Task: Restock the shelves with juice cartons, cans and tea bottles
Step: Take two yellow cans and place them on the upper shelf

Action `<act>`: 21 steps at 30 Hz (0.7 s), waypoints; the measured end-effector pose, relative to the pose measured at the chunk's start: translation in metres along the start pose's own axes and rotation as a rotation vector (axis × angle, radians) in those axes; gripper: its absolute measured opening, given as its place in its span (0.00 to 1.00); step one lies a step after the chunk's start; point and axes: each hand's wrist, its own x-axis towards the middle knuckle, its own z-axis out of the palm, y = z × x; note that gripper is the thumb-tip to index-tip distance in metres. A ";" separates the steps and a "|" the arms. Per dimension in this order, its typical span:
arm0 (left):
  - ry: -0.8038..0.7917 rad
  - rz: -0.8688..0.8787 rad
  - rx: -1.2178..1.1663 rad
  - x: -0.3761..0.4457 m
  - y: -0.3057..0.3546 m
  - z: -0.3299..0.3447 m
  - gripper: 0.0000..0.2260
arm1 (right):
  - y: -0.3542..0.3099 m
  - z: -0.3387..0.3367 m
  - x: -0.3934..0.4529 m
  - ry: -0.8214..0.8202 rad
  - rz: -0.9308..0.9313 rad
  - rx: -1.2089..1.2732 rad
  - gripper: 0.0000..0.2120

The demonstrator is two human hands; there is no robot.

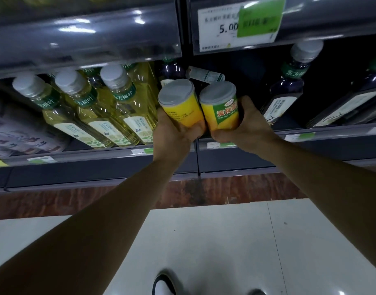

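Note:
Two yellow cans with grey lids are held side by side at the shelf front. My left hand [172, 133] grips the left can [179, 105] from below. My right hand [244, 126] grips the right can [222, 105], whose green label faces me. Both cans sit at the gap between the light tea bottles and the dark ones, just above the shelf edge [257, 143]. A small carton [206, 74] lies on its side behind the cans.
Several pale yellow tea bottles [106, 107] fill the shelf to the left. Dark tea bottles [289, 86] stand to the right. A price tag [238, 24] hangs on the upper shelf rail. White floor and my shoe [163, 284] lie below.

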 end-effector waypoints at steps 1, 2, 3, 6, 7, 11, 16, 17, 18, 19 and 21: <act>-0.036 0.002 -0.019 -0.005 0.005 -0.005 0.31 | -0.005 -0.005 -0.009 -0.012 0.014 0.017 0.37; -0.075 -0.003 -0.040 -0.010 0.011 -0.010 0.31 | -0.010 -0.009 -0.018 -0.019 0.030 0.042 0.37; -0.117 -0.013 -0.063 -0.017 0.015 -0.015 0.32 | -0.015 -0.012 -0.029 -0.023 0.045 0.084 0.36; -0.243 -0.033 -0.178 -0.042 0.029 -0.031 0.33 | -0.025 -0.026 -0.065 -0.041 0.070 0.228 0.34; -0.275 -0.048 -0.209 -0.053 0.034 -0.036 0.34 | -0.028 -0.032 -0.078 -0.042 0.083 0.256 0.34; -0.351 -0.139 -0.256 -0.105 0.073 -0.054 0.36 | -0.045 -0.060 -0.141 0.001 0.140 0.357 0.33; -0.506 -0.174 -0.249 -0.166 0.150 -0.068 0.19 | -0.075 -0.108 -0.223 0.131 0.141 0.421 0.29; -0.519 -0.159 -0.246 -0.176 0.167 -0.070 0.17 | -0.084 -0.121 -0.239 0.163 0.146 0.435 0.28; -0.526 -0.145 -0.243 -0.186 0.186 -0.071 0.16 | -0.094 -0.135 -0.255 0.191 0.152 0.451 0.27; -0.529 -0.140 -0.235 -0.195 0.207 -0.071 0.15 | -0.104 -0.151 -0.271 0.207 0.154 0.464 0.27; -0.547 -0.139 -0.236 -0.210 0.250 -0.072 0.17 | -0.127 -0.183 -0.300 0.223 0.141 0.490 0.27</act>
